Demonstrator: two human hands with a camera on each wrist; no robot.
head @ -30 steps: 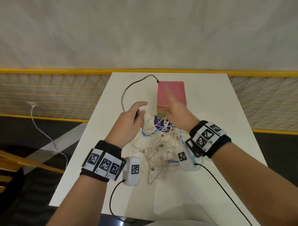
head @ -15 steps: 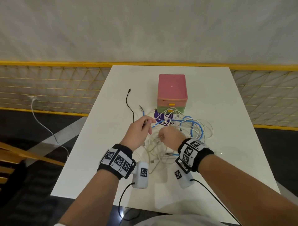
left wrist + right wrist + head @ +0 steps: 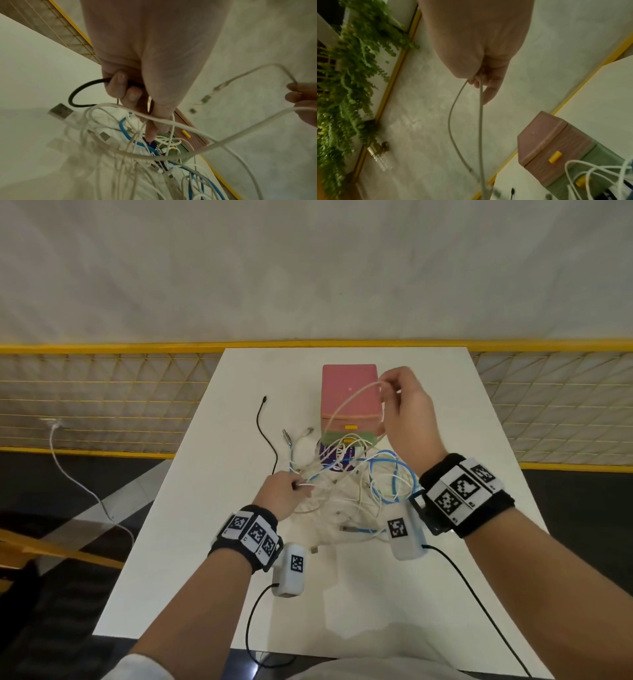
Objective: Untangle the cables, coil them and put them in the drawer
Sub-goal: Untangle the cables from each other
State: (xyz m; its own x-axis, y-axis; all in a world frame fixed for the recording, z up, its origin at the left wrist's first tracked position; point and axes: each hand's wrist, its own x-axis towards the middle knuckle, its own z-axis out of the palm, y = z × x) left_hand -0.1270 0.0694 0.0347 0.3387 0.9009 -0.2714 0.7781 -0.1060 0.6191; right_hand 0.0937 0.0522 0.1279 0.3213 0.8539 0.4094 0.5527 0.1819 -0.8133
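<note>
A tangle of white and blue cables (image 3: 359,484) lies on the white table (image 3: 212,525) in front of a small drawer box (image 3: 349,392) with pink, green and purple tiers. My left hand (image 3: 299,486) sits at the tangle's left edge. Its fingers (image 3: 118,86) curl round the end of a black cable (image 3: 265,433), which runs off to the far left. A white strand crosses under its thumb. My right hand (image 3: 387,395) is raised beside the pink tier and pinches a loop of white cable (image 3: 346,405) (image 3: 481,108) that rises out of the tangle.
A yellow mesh railing (image 3: 102,392) runs behind the table on both sides. A loose white cable (image 3: 85,491) hangs from it at the left. Green plants (image 3: 342,67) line the wall. Black leads trail from both wrist cameras over the table's near edge.
My right hand has left the tangle and risen towards the pink box, drawing a white cable up with it. My left hand stays at the tangle's left edge with the black cable.
</note>
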